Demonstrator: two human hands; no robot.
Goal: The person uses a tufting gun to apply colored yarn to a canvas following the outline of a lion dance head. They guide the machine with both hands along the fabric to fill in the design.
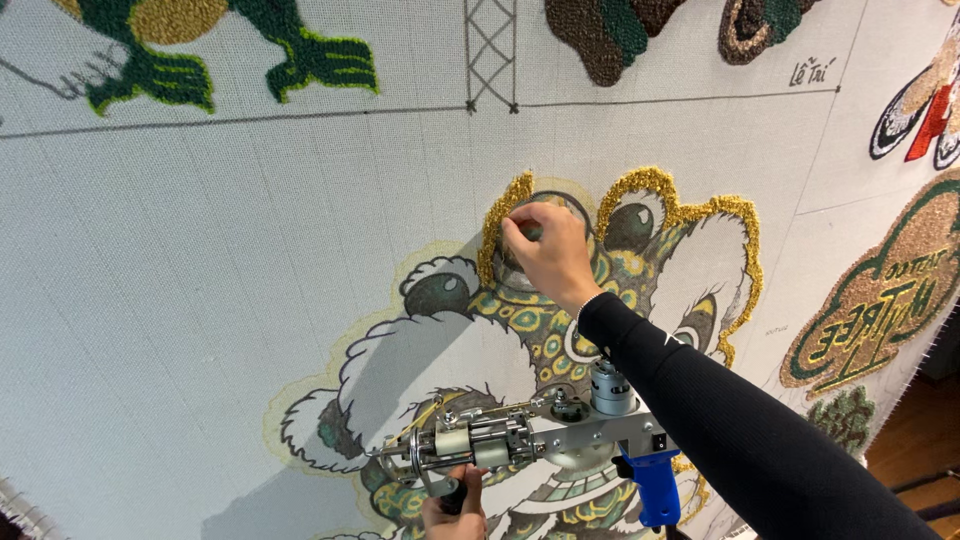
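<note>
Right hand (pixel 545 250) is up on the tufting cloth (pixel 200 300), fingers curled together and fingertips pinched at the gold yarn outline (pixel 505 215) by the design's round eye; can't tell if I'm actually gripping a strand or just pressing on it. Black sleeve (pixel 740 430) runs down from that wrist to the lower right corner.

Left hand (pixel 455 510) is at the bottom edge, mostly cut off, fingers wrapped around the black front handle of the tufting gun (pixel 540 435). Gun lies roughly horizontal, just in front of the cloth over the lower part of the design: metal needle end points left, silver motor (pixel 608 388) sits on top near the sleeve, blue pistol grip (pixel 652 485) hangs down on the right with no hand on it.

Cloth is stretched flat and fills the view, with grey marker lines across it. Design under my hands is a lion-dance head (pixel 560 350): gold tufting done only along the top edge, white, green and yellow areas below it. Right hand and gun are well apart, one at the top of the design, one near the bottom.

Other pieces on the same cloth: green frog-like legs (pixel 310 55) top left, green-and-gold oval badge (pixel 880 295) at right, brown and green patch (pixel 600 35) top centre.
</note>
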